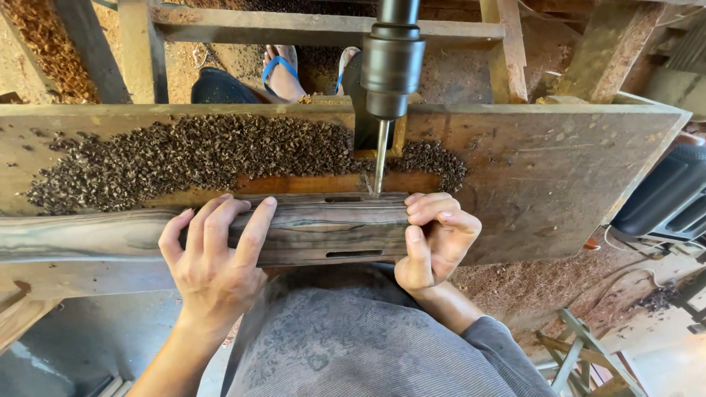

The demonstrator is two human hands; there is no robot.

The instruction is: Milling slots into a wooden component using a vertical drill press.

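Workshop setting: a worn wooden table (559, 169) scattered with sawdust, timber framing behind. Your dark striped wood piece (323, 228) lies flat along the near edge, two slots cut in it. Your left hand (217, 257) presses down over its top, fingers draped to the far edge. Your right hand (434, 239) clamps its end, thumb on the near face, fingers curled over. Just beyond your right fingers, the drill bit (380, 158) meets the far edge, under the chuck (392, 66). Past both hands, a band of dark shavings (184, 158).

Plank (110, 239) cut off at left edge; drill bit (380, 158) tip hidden behind plank.
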